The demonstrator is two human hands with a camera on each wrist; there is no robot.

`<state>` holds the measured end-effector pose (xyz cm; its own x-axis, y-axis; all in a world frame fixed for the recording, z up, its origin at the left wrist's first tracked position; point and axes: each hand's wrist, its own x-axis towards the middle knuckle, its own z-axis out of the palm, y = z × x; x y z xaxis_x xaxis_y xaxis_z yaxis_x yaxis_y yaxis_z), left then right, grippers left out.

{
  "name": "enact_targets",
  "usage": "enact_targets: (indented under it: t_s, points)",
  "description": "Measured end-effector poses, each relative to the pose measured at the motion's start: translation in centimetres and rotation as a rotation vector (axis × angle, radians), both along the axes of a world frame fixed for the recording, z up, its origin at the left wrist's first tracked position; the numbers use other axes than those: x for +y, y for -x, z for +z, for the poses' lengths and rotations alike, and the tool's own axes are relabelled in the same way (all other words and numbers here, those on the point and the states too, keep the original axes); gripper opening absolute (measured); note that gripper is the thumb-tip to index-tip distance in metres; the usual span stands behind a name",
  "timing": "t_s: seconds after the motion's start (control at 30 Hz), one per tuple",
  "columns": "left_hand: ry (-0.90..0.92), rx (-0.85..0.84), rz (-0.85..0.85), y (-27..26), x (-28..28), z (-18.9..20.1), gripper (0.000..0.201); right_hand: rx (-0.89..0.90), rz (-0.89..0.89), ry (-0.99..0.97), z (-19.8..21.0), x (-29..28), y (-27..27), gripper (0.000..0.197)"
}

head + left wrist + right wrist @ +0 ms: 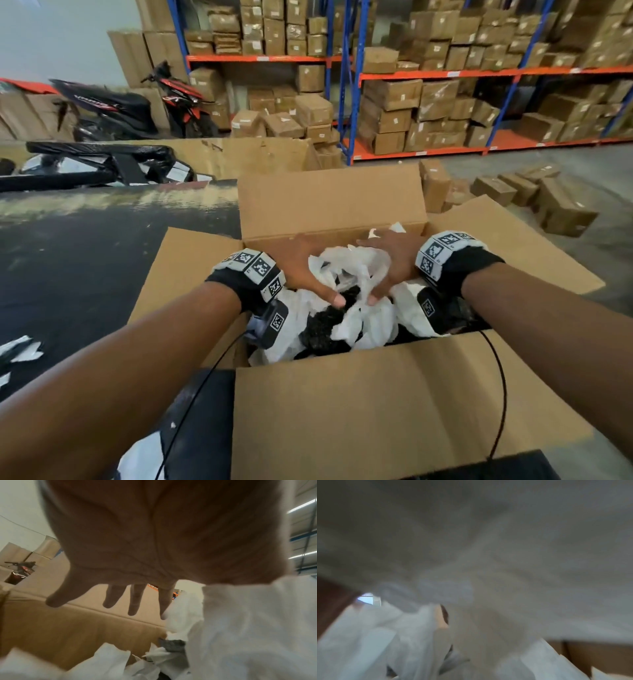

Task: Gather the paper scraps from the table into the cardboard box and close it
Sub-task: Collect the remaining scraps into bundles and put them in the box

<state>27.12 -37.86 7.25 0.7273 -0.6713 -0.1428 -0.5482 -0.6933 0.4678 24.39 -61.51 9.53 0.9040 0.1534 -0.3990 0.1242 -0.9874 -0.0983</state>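
The open cardboard box (342,404) stands in front of me with all its flaps spread outward. It is heaped with crumpled white paper scraps (370,322) mixed with dark material. Both hands are inside it on top of the heap. My left hand (301,267) lies flat on the scraps, and the left wrist view shows its fingers (135,601) straight and spread above the paper (248,628) beside the box wall (68,628). My right hand (390,263) presses palm down on the paper, thumb toward the middle. Blurred white paper (471,561) covers almost the whole right wrist view.
The box sits at the right end of a black table (85,274). A few white scraps (20,349) lie on the table at the far left. Racks of brown cartons (445,102), loose cartons on the floor (548,202) and a motorbike (113,106) stand behind.
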Motion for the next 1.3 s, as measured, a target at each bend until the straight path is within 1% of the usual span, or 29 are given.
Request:
enact_targets:
  t_s: [0.03, 0.07, 0.13, 0.2, 0.23, 0.27, 0.3, 0.37, 0.4, 0.47, 0.53, 0.57, 0.63, 0.67, 0.73, 0.77, 0.87, 0.93, 1.0, 1.07, 1.13, 1.17, 1.23, 1.27, 1.3]
  points:
    - [-0.011, 0.027, -0.014, -0.4, -0.3, -0.1, 0.105, 0.022, 0.013, -0.004, 0.2, -0.3, -0.4, 0.134]
    - [-0.036, 0.055, -0.018, -0.9, -0.5, -0.2, 0.105, 0.032, 0.034, -0.026, 0.6, -0.6, -0.8, 0.128]
    - [-0.083, 0.096, -0.009, -1.6, -1.4, 0.5, 0.098, 0.039, 0.067, -0.072, 1.6, -1.2, -1.7, 0.113]
    - [-0.139, 0.058, -0.065, -1.8, -2.6, 2.1, 0.095, 0.040, 0.102, -0.132, 2.4, -1.7, -2.9, 0.103]
    - [-0.158, 0.050, -0.117, -1.9, -3.2, 2.9, 0.094, 0.045, 0.121, -0.152, 2.4, -1.9, -3.6, 0.102]
    - [-0.173, 0.051, -0.137, -1.8, -3.7, 3.3, 0.096, 0.051, 0.129, -0.148, 2.1, -2.1, -4.1, 0.104]
    - [-0.168, 0.065, -0.138, -1.9, -4.1, 3.2, 0.103, 0.055, 0.139, -0.141, 1.6, -2.4, -4.6, 0.108]
    - [-0.174, 0.083, -0.080, -2.3, -4.4, 1.6, 0.118, 0.074, 0.167, -0.107, 0.0, -3.0, -5.5, 0.122]
    - [-0.229, 0.093, -0.017, -2.6, -4.4, 0.4, 0.129, 0.109, 0.182, -0.067, -1.0, -3.2, -5.8, 0.130]
    - [-0.402, 0.144, 0.110, -3.2, -4.9, -2.7, 0.145, 0.215, 0.157, 0.050, -3.4, -3.5, -6.4, 0.140]
    - [-0.551, 0.176, 0.143, -3.3, -5.9, -6.1, 0.156, 0.309, 0.122, 0.108, -6.7, -3.3, -6.2, 0.148]
    - [-0.579, 0.173, 0.152, -3.0, -6.4, -7.6, 0.159, 0.341, 0.119, 0.108, -8.5, -3.1, -6.0, 0.156]
    - [-0.571, 0.181, 0.220, -2.9, -7.1, -10.0, 0.157, 0.368, 0.119, 0.088, -11.3, -3.0, -5.8, 0.172]
    - [-0.566, 0.202, 0.238, -3.4, -7.0, -11.0, 0.155, 0.372, 0.126, 0.077, -12.1, -3.2, -6.2, 0.174]
    - [-0.540, 0.232, 0.233, -5.2, -6.2, -13.0, 0.162, 0.368, 0.151, 0.041, -11.4, -3.6, -6.8, 0.169]
    - [-0.556, 0.214, 0.217, -5.6, -5.9, -12.4, 0.164, 0.351, 0.158, 0.023, -10.6, -3.9, -7.1, 0.165]
    - [-0.553, 0.224, 0.191, -5.1, -5.0, -8.0, 0.167, 0.300, 0.182, -0.049, -7.9, -5.1, -8.1, 0.155]
    - [-0.545, 0.248, 0.208, -5.0, -4.5, -5.9, 0.163, 0.293, 0.172, -0.080, -6.5, -5.9, -8.3, 0.147]
    - [-0.560, 0.276, 0.229, -4.9, -4.1, -5.5, 0.156, 0.287, 0.147, -0.064, -6.3, -6.4, -8.1, 0.141]
    - [-0.593, 0.305, 0.208, -3.8, -4.3, -6.4, 0.146, 0.297, 0.138, 0.007, -7.0, -6.4, -7.1, 0.137]
    - [-0.618, 0.273, 0.204, -2.7, -4.5, -7.5, 0.139, 0.320, 0.145, 0.025, -8.1, -6.0, -5.8, 0.130]
    - [-0.616, 0.259, 0.210, -2.4, -4.5, -7.8, 0.141, 0.319, 0.156, 0.010, -8.2, -5.9, -5.3, 0.126]
    - [-0.598, 0.245, 0.223, -2.3, -4.4, -7.4, 0.156, 0.292, 0.172, -0.039, -7.2, -5.8, -4.9, 0.118]
    - [-0.574, 0.244, 0.225, -2.2, -4.4, -6.3, 0.159, 0.270, 0.176, -0.049, -6.2, -5.9, -5.0, 0.117]
    - [-0.530, 0.230, 0.241, -1.9, -4.4, -5.1, 0.157, 0.238, 0.181, -0.056, -5.2, -6.0, -5.1, 0.119]
